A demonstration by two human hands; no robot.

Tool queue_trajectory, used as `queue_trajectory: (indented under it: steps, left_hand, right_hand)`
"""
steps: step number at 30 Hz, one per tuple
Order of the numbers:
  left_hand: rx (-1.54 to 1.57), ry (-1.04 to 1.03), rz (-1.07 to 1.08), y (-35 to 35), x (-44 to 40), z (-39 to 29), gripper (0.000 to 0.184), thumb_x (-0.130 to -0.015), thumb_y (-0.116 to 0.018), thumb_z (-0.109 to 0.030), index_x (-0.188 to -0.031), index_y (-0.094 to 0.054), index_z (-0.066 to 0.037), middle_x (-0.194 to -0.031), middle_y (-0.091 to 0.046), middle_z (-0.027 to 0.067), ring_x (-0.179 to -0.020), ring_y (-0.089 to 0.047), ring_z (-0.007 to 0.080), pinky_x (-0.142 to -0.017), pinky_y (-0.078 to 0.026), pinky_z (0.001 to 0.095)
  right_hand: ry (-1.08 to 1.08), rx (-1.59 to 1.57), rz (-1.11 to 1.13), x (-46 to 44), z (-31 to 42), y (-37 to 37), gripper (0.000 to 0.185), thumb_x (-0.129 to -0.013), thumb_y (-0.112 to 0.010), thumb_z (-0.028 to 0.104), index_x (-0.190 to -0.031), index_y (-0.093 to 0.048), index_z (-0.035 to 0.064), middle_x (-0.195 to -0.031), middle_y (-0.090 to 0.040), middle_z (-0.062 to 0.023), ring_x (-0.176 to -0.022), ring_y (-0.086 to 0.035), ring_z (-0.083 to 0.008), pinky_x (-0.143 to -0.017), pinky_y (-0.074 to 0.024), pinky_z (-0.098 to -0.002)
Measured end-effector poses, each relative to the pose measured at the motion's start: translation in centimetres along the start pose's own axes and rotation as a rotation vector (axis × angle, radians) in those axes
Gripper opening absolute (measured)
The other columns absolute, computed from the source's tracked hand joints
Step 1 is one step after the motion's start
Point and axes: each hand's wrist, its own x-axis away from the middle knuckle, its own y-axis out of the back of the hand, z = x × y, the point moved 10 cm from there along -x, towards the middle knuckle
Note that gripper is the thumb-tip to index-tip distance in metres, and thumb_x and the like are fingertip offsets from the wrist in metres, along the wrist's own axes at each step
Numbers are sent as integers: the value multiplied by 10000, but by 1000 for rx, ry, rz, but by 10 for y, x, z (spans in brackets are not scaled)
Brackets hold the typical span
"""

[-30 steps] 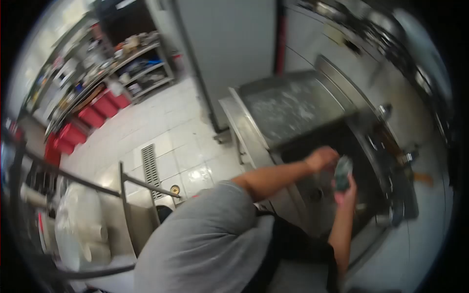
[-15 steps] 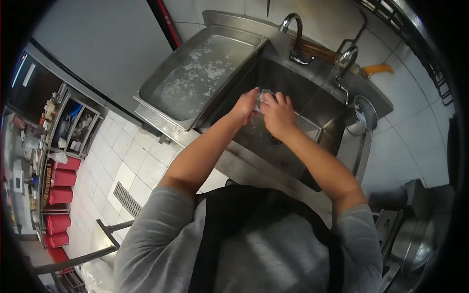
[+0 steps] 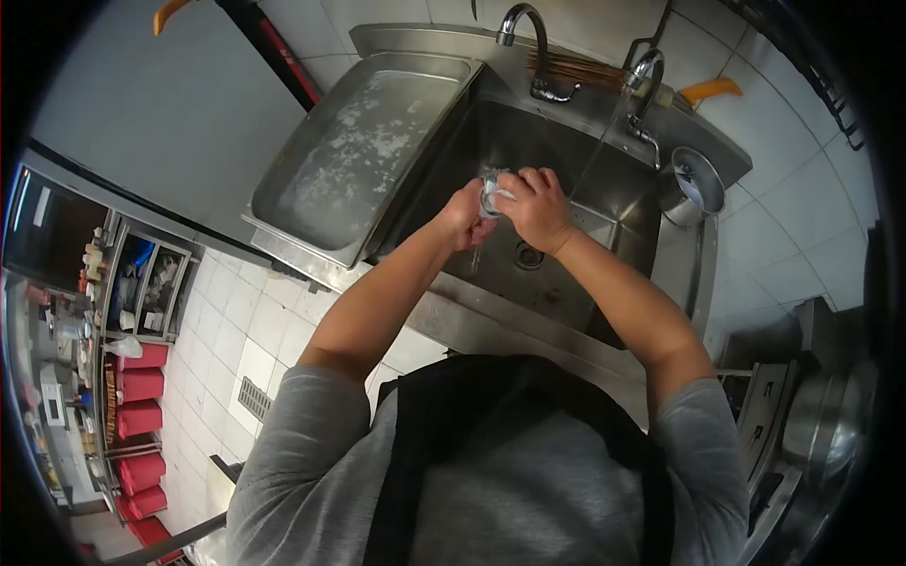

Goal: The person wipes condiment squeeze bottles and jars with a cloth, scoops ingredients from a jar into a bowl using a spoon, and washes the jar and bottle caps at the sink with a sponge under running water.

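Over the metal sink (image 3: 595,255), both my hands are closed on a small, crumpled whitish-grey wad (image 3: 491,192) that looks like a wet cloth; its exact kind is not clear. My left hand (image 3: 464,217) grips it from the left and below. My right hand (image 3: 535,203) wraps it from the right and above, fingers bent over it. A thin trickle of water (image 3: 475,259) falls beneath my left hand toward the sink's floor.
Left of the sink stands a big steel pan (image 3: 349,151) of cloudy water with white foam. Behind are a left faucet (image 3: 538,52) and a right faucet (image 3: 646,85), the right one running. A metal pot (image 3: 692,187) and an orange handle (image 3: 713,90) are at right.
My hands have turned the wad, showing more of it between them, and water now trickles below. The whole view has shifted and rotated slightly.
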Motion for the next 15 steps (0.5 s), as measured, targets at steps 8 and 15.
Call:
queue_trajectory:
  steps: [8, 15]
  left_hand:
    - [-745, -918, -323, -17, 54, -79, 322, -920, -506, -345, -1062, -553, -59, -961, -587, 156, -891, -583, 340, -812, -457, 379]
    - [-520, -1016, -49, -40, 49, -80, 700, -780, -684, -28, -1332, -266, -128, -1077, -561, 98, -971, -570, 197, -876, -453, 326]
  right_hand:
    - [-1269, -2032, -81, 55, -40, -113, 176, -802, -590, 109, -972, -621, 78, -977, -631, -69, -859, -612, -195, -743, -493, -334]
    - [-1707, -2057, 58, 116, -23, -113, 251, -825, -551, 196, -1038, -589, 68, -1003, -628, -69, -923, -611, -217, -808, -487, -369]
